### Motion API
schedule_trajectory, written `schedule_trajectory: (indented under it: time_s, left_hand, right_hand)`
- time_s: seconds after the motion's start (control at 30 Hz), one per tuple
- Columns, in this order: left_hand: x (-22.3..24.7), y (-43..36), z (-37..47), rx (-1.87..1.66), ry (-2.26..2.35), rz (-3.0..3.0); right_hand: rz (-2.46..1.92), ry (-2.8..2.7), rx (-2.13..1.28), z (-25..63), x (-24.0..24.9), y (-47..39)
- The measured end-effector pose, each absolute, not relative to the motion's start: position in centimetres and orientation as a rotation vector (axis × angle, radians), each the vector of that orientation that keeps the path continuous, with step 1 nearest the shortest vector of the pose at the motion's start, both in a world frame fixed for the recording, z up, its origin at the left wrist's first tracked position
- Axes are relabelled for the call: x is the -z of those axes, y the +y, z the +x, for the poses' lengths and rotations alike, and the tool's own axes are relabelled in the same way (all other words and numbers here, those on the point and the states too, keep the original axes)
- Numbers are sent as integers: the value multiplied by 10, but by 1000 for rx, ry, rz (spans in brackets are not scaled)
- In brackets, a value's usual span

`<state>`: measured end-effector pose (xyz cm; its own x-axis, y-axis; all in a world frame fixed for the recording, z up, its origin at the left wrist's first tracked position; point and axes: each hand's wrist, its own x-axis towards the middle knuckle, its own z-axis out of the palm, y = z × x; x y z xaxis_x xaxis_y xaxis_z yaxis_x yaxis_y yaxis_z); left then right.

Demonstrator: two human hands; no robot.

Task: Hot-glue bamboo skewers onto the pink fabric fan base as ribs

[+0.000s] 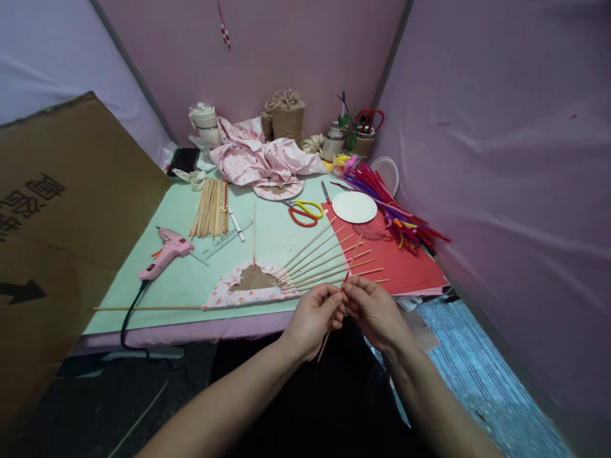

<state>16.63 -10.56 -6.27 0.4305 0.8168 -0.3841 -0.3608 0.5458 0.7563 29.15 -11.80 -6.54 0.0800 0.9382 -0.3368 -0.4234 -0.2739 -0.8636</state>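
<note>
A thin bamboo stick [323, 346] slants between my hands over the table's front edge. My left hand [312, 318] is closed around it, fingers curled. My right hand [375, 308] pinches a narrow red strip [346, 277] against the stick, fingertips meeting those of my left hand. Whether the strip is wrapped or knotted there is hidden by the fingers. Just beyond lies a half-round piece [222, 289] covered in pink floral cloth with a bare cardboard middle. Several sticks [324, 257] fan out from its right side, one stands at its top, and one extends left.
A pink glue gun [167, 251] with its cord, a bundle of sticks [210, 207], a ruler [224, 242] and scissors [305, 213] lie on the green mat. Right are red paper [410, 270], a white oval [354, 207] and pipe cleaners [382, 197]. A cardboard box [71, 210] stands left.
</note>
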Motion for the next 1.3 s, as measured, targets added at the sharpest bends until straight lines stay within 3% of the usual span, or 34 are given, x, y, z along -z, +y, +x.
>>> schedule_trajectory:
  time_s: [0.27,0.53,0.73,1.03,1.3]
  left_hand:
    - [60,-107,166,-806,791,578]
    - [59,-108,165,-802,793,572]
    - [58,-109,167,-790,810,605]
    - [63,-113,170,-760,841,691]
    - [65,-116,167,-690,824,747]
  right_hand:
    - [-1152,-699,-1486,296,59,-122]
    - [-1726,-1409,-890,351,71,-159]
    - [-1740,-1509,-781,372,86,-177]
    - [-1536,-1159,-948,330,69,-146]
    - [-1278,-930,-1310,318,72,-135]
